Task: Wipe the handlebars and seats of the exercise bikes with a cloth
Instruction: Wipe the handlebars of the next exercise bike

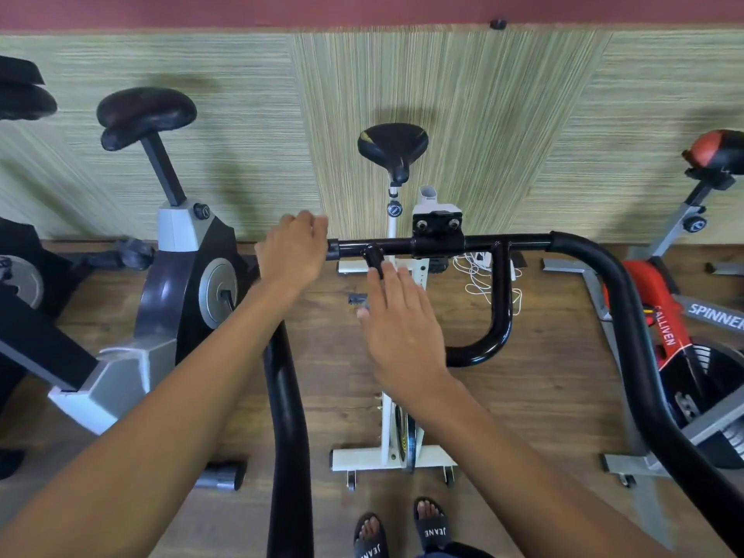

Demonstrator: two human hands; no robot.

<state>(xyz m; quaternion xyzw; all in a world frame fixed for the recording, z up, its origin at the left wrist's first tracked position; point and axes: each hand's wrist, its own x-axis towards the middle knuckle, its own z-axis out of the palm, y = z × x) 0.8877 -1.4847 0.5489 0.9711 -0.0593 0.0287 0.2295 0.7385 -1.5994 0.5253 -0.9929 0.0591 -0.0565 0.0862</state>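
Where the black tubular handlebar point(507, 239) of the white-framed exercise bike point(392, 457) crosses mid-view, both bare hands meet it.

Left hand point(292, 251): fingers curled over the bar's left end, gripping it.

Right hand point(402, 316): fingers straight and together, fingertips touching the short black inner prong point(372, 257) of the same bar, holding nothing.

Black padded saddle point(392, 145) of this bike: beyond the handlebar, on its white post, near the woven green wall panel point(443, 94).

Grey-and-black exercise bike point(177, 275): to the left, with a worn dark saddle point(145, 114).

Red-and-grey spin bike point(660, 312): to the right, its red-and-black saddle point(720, 153) at the frame edge.

White cable point(479, 275): looped on the brown wooden floor point(543, 376) below the handlebar's right half.

Black slide sandals point(432, 525): on the person's feet, at the bottom edge, near the white bike's base.
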